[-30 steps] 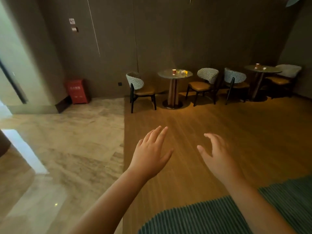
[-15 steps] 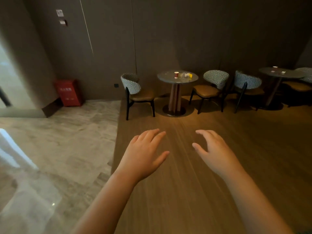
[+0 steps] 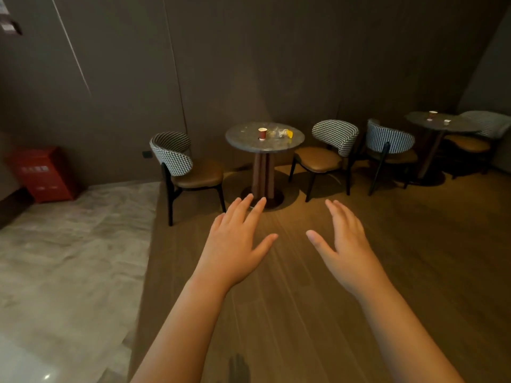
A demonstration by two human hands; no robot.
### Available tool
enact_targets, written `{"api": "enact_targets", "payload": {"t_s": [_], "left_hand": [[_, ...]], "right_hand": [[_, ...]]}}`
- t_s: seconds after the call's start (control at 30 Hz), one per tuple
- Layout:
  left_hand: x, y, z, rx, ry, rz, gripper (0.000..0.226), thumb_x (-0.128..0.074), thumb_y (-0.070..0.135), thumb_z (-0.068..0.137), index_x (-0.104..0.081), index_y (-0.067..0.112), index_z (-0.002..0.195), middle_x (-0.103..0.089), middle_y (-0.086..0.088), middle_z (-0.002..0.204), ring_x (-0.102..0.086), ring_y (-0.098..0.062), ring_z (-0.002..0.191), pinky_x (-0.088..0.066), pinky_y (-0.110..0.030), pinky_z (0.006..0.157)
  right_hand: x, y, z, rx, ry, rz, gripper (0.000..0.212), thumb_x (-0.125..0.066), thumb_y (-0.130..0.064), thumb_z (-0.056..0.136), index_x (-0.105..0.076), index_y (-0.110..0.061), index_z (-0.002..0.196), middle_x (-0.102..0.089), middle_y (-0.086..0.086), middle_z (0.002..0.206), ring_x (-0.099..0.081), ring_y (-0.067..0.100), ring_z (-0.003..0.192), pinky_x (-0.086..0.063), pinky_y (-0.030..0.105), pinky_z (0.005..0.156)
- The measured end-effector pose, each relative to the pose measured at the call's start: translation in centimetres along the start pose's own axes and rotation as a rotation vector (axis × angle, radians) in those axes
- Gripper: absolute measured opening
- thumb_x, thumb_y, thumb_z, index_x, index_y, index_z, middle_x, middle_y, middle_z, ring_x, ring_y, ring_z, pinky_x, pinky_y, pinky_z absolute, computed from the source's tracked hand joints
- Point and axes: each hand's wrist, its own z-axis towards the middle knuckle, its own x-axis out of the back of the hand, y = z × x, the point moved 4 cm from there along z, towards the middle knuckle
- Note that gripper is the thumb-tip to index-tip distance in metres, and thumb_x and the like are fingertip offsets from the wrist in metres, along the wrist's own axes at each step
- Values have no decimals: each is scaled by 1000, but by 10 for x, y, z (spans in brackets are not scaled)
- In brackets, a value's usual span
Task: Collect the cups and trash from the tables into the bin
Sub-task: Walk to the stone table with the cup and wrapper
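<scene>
A dim room with dark panelled walls; the floor (image 3: 331, 286) is brown wood, changing to pale marble (image 3: 69, 258) on the left. A red box (image 3: 41, 172) stands by the wall at the left.

A round stone bench (image 3: 249, 145) on a wooden pedestal stands near the wall, with a checked-back chair (image 3: 182, 164) on its left and another (image 3: 326, 150) on its right. Further right is a third chair (image 3: 390, 145) and a second bench (image 3: 442, 125), with a fourth chair (image 3: 484, 128) behind it.

The left hand (image 3: 235, 244) and right hand (image 3: 348, 244) are held out in front, palms down, fingers spread and loose. Both are empty and touch nothing.

A red paper cup (image 3: 262, 133) with a white rim stands upright on the near bench. Just beside it lies crumpled clear wrapping (image 3: 278, 133) with a yellow scrap (image 3: 289, 133). On the far bench stands another cup (image 3: 432, 115), and near it a small white piece (image 3: 446, 122), too small to make out.
</scene>
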Motion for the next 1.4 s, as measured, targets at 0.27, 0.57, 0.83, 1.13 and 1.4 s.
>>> {"api": "enact_targets", "payload": {"t_s": [0.27,0.57,0.83,1.13,1.4], "left_hand": [[-113,-57,179,54,-30,6,74,-21,68,84,3,36,146,-4,4,156,-2,-14,142,-13,-37,112],[-207,-131,401,119,-18,58,71,-22,69,84,12,42,141,-4,7,155,0,-9,140,-7,-34,108],[-281,-230,535,209,-3,41,71,-21,71,85,11,43,142,-4,8,156,6,-3,135,-6,-32,108],[-376,-363,730,191,-57,-5,76,-28,65,83,1,34,146,-9,4,156,-9,-16,142,-11,-34,108],[-451,-436,869,144,-182,-60,76,-39,58,89,0,31,147,-6,0,156,-11,-17,142,-18,-38,111]], "right_hand": [[-59,87,193,-59,-3,75,80,-49,-59,83,-8,-36,148,-6,-13,156,-4,9,142,-21,39,112],[-113,162,459,-42,-39,151,77,-52,-56,84,-11,-39,146,-6,-14,155,-4,10,142,-25,39,108],[-204,180,639,14,-76,129,74,-55,-51,85,-18,-33,146,-12,-5,155,-8,15,142,-28,41,108],[-302,217,857,-87,-74,37,72,-54,-49,87,-19,-30,147,-13,-2,156,-10,17,142,-27,41,108],[-364,251,998,-202,-107,21,72,-54,-50,87,-18,-30,147,-12,-4,155,-11,20,142,-29,42,107]]}}
